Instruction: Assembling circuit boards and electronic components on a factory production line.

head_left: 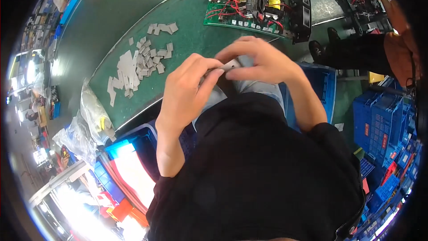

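"How are we holding the grey plate (231, 65)?"

"Our left hand (189, 84) pinches one end between thumb and fingers; our right hand (261, 62) curves about the other, thumb and fingers parted, though we can't tell from here whether they grip it."

"Why there?"

"It's above our lap (264, 88), by the near edge of the green table (187, 40), probably so both hands meet comfortably."

"And the loose grey pieces (142, 60)?"

"To the left on the table, long strips (127, 69) beside small tabs (154, 53), likely within our easy reach."

"The circuit board (240, 6)?"

"On the far side, right of the pieces, seemingly set apart to leave us room."
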`<action>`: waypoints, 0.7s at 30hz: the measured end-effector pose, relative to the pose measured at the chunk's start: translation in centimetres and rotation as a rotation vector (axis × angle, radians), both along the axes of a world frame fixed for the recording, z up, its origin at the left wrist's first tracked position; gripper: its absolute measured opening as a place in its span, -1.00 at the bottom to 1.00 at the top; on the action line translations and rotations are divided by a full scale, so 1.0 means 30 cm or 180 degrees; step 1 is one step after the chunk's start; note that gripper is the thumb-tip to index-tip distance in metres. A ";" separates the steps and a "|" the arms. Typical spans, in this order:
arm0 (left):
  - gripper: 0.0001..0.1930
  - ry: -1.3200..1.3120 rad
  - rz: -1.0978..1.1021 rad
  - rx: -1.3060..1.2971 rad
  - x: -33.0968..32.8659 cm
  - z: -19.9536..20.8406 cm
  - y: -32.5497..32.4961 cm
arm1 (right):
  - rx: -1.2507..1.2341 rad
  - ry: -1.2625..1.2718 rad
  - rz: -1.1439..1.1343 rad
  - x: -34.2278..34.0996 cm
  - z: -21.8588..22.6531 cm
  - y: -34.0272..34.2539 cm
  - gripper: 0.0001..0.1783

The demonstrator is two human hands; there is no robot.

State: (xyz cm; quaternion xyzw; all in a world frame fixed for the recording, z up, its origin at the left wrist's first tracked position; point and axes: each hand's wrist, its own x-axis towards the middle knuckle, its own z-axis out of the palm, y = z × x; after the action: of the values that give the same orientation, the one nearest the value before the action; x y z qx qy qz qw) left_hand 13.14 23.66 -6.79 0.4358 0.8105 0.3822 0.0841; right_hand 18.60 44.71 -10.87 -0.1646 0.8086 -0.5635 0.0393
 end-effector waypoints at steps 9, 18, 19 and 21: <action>-0.87 -0.0946 0.0065 0.0003 -0.084 -0.133 0.095 | -0.0870 -0.1012 -0.1882 0.216 -0.091 0.120 -0.75; -0.36 -0.2976 -0.0535 0.1108 -0.017 -0.291 0.176 | -0.1598 -0.1167 -0.1433 0.273 -0.024 0.043 -0.76; -0.51 -0.3255 -0.0906 0.1232 -0.014 -0.320 0.178 | -0.1782 -0.1017 -0.1230 0.269 -0.016 0.039 -0.76; -0.59 -0.3851 -0.0926 0.1137 0.004 -0.330 0.163 | -0.1554 -0.0968 -0.1230 0.267 0.009 0.057 -0.75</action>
State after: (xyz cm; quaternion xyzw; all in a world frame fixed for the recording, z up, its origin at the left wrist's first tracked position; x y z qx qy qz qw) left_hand 13.26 28.56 -16.68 0.2562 0.4765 0.6739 0.5031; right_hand 26.60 46.42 -10.60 0.0729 0.6511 -0.7554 0.0114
